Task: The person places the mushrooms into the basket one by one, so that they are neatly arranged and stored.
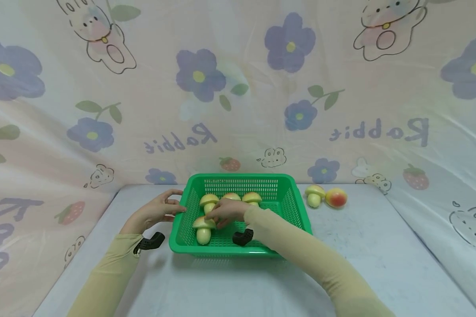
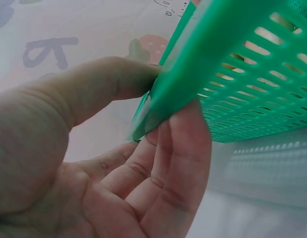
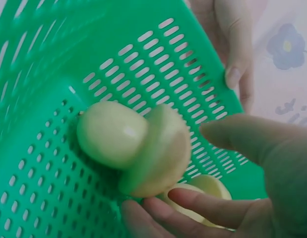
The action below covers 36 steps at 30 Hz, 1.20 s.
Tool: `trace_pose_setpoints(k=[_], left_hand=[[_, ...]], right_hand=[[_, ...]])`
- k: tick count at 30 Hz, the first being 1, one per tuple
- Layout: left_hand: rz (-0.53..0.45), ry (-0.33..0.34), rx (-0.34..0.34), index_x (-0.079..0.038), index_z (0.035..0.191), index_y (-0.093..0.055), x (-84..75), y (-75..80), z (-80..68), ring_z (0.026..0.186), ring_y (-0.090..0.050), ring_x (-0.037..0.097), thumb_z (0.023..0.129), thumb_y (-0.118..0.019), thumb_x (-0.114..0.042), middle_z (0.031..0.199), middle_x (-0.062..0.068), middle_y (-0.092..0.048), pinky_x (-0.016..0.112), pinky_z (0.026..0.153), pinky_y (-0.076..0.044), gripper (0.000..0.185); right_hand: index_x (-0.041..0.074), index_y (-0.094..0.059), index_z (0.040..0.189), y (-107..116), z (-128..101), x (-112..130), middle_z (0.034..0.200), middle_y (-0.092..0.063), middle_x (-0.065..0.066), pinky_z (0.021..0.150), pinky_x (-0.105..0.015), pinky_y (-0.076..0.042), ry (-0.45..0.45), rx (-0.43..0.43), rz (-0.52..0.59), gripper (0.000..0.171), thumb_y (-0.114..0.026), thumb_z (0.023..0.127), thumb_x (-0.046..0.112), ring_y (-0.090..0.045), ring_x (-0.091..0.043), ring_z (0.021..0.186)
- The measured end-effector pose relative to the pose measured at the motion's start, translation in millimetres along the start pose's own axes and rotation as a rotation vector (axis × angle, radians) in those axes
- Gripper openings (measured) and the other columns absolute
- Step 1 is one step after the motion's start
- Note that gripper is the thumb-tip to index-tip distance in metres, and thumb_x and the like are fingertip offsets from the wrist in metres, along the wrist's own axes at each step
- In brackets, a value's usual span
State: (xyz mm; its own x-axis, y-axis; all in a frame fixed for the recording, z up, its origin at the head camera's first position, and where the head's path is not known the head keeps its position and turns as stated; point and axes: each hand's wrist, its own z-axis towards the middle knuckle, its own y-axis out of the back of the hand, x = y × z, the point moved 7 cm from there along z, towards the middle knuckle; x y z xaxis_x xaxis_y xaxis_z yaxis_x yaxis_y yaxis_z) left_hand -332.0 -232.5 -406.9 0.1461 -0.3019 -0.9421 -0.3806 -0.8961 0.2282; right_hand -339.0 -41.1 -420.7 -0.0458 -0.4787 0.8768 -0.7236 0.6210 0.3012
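Centrally on the table (image 1: 381, 246) sits one green basket (image 1: 285, 202), its left rim pinched by the left hand (image 1: 154, 211). Four mushrooms lie inside, two outside. The right hand (image 1: 226, 211) loosely touches the front mushroom (image 1: 203, 229), stem pointing toward the person.

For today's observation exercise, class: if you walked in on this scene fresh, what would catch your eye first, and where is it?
The bright green basket in the middle of the pale table stands out first, with toy mushrooms inside. The right hand reaches in, its fingers at the cap of the nearest mushroom, while the left hand grips the basket's left rim. Another mushroom and a peach-like fruit lie outside, to its right.
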Motion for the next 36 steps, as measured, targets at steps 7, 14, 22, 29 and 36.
trace_pose_setpoints(k=[7,14,22,29,36], left_hand=[[-0.004,-0.005,0.012,-0.008,0.147,-0.023,0.9,0.2,0.3,0.078,-0.062,0.02,0.09,-0.068,-0.013,0.093,0.01,-0.059,0.036,0.071,-0.054,0.073],[-0.005,0.006,-0.008,-0.01,0.146,-0.025,1.1,0.6,0.5,0.076,-0.059,0.019,0.09,-0.069,-0.013,0.093,0.01,-0.058,0.036,0.07,-0.053,0.071],[0.007,0.011,-0.023,-0.011,0.144,-0.028,2.4,1.0,-1.2,0.077,-0.056,0.02,0.089,-0.07,-0.015,0.099,0.013,-0.057,0.039,0.075,-0.054,0.07],[0.019,0.007,-0.023,-0.01,0.145,-0.028,2.4,0.3,-2.3,0.077,-0.056,0.021,0.089,-0.07,-0.017,0.102,0.015,-0.057,0.04,0.077,-0.053,0.071],[0.012,-0.001,-0.009,-0.011,0.146,-0.025,2.8,0.1,-2.0,0.082,-0.06,0.024,0.089,-0.07,-0.016,0.105,0.016,-0.057,0.041,0.079,-0.053,0.072]], right_hand=[[0.0,-0.067,0.112,9.5,-7.3,2.6,0.106,-0.062,-0.021,0.084,-0.046,-0.052,0.012,-0.02,0.014,0.032,-0.068,0.089,0.022,-0.063,-0.039,0.097],[-0.005,-0.056,0.127,18.9,-17.6,8.6,0.12,-0.055,-0.028,0.092,-0.05,-0.047,0.001,-0.005,0.072,0.043,-0.064,0.093,0.021,-0.057,-0.043,0.108],[-0.003,-0.053,0.13,32.4,-31.2,16.4,0.12,-0.055,-0.026,0.09,-0.045,-0.05,0.03,-0.009,0.106,0.043,-0.062,0.095,0.021,-0.054,-0.043,0.112],[-0.002,-0.052,0.132,47.2,-44.0,20.9,0.118,-0.058,-0.02,0.093,-0.047,-0.047,0.064,-0.028,0.115,0.044,-0.059,0.096,0.022,-0.054,-0.04,0.114],[0.0,-0.05,0.134,65.1,-62.7,22.2,0.129,-0.05,-0.024,0.093,-0.044,-0.048,0.073,-0.055,0.133,0.042,-0.055,0.099,0.023,-0.053,-0.04,0.117]])
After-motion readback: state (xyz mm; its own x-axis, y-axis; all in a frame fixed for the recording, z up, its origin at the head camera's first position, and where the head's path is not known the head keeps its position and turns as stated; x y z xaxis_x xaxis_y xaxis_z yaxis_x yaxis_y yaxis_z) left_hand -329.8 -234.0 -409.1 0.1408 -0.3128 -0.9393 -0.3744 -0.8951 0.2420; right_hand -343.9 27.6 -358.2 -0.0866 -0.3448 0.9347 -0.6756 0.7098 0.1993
